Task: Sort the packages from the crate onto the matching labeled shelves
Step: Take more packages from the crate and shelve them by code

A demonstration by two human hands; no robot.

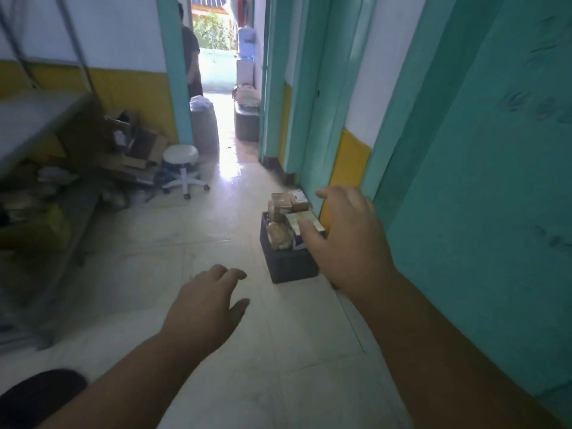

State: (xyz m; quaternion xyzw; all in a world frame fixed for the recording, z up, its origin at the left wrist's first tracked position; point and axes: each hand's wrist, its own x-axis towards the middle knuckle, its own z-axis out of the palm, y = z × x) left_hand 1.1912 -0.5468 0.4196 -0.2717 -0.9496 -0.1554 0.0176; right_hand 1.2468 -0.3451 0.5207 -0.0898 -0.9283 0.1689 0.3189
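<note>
Back room or storeroom of small building. Tiled floor [216,351], teal door frames [171,66], yellow-and-white walls [130,88], metal shelf rack [40,119], piled cardboard boxes [136,144], rolling stool [182,168], water cooler [246,57].

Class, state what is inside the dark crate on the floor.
The dark crate holds brown packages piled above its rim. The right hand covers its right side, and deeper contents are hidden.

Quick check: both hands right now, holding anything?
Left hand: open, fingers relaxed, holding nothing.
Right hand: open, fingers spread, holding nothing, in front of the crate of packages.
</note>
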